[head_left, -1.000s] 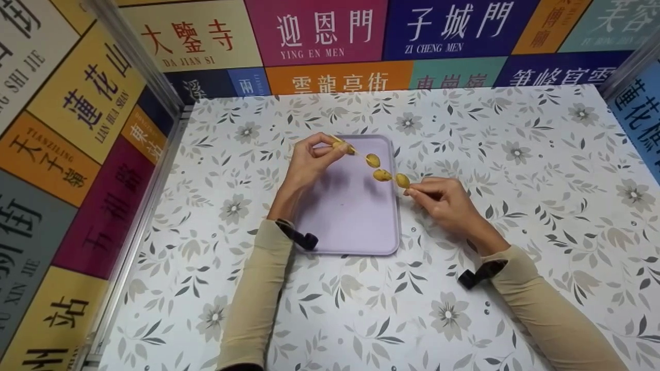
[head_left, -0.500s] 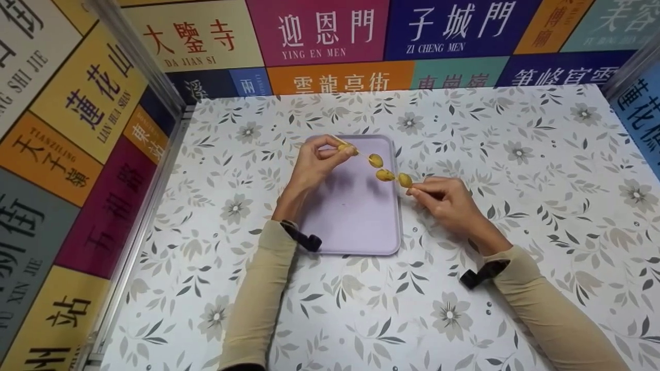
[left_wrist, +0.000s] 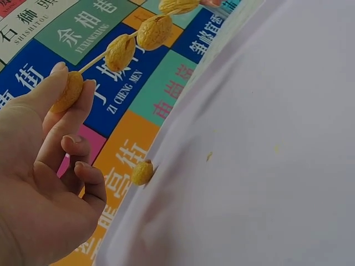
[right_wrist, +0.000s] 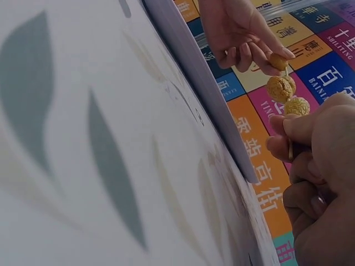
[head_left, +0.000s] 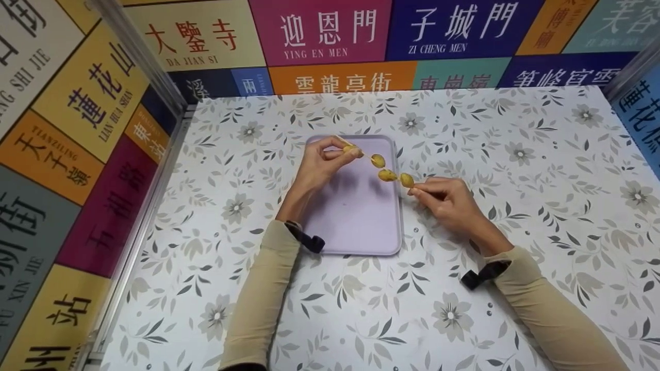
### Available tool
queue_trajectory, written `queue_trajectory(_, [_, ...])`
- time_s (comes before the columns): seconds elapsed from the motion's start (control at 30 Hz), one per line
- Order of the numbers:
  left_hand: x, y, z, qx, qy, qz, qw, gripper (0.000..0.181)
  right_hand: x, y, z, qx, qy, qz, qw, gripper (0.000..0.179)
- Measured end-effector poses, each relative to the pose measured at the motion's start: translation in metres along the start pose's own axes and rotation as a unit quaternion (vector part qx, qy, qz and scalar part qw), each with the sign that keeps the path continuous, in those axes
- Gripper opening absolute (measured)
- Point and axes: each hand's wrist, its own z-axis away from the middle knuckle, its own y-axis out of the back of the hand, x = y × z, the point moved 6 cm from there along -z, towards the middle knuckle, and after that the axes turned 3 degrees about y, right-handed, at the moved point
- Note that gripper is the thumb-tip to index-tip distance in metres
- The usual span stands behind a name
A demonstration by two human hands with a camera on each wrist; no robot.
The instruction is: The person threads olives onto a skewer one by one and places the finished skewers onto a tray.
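Over the lilac tray [head_left: 350, 226], both hands hold a thin wooden skewer [left_wrist: 93, 62] threaded with several wrinkled yellow pieces [head_left: 388, 175] that look like small potatoes. My left hand [head_left: 322, 162] pinches the piece at the left end [left_wrist: 69, 93] between thumb and forefinger, with its other fingers loosely curled. Beyond the tray's right rim, my right hand [head_left: 446, 201] pinches the bare end of the skewer close to the last piece [head_left: 407, 180]. A loose yellow piece [left_wrist: 142, 173] appears by the tray's edge in the left wrist view; the head view does not show it.
The tray lies on a table [head_left: 448, 273] covered in a leaf-and-flower print. Panels with coloured lettering [head_left: 319, 31] stand along the back and left sides. A few yellow crumbs [left_wrist: 208, 157] lie on the tray.
My left hand has shifted slightly right with the piece it pinches, closer to the other pieces on the skewer. The right hand stays nearly still.
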Motion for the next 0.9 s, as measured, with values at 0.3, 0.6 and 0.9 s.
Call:
queue_trajectory(0.3, [0.007, -0.003, -0.013, 0.027, -0.041, -0.172, 0.9839, 0.027, -0.009, 0.007, -0.009, 0.041, 0.036, -0.011, 0.9985, 0.014])
queue_trajectory(0.6, [-0.004, -0.016, -0.020, 0.004, -0.049, -0.457, 0.8882, 0.039, -0.004, 0.014, -0.008, 0.061, 0.042, 0.000, 0.9973, 0.012])
queue_trajectory(0.9, [-0.010, -0.025, -0.024, 0.030, -0.043, -0.567, 0.8221, 0.025, 0.004, 0.015, -0.005, 0.054, 0.014, -0.001, 0.9985, 0.016])
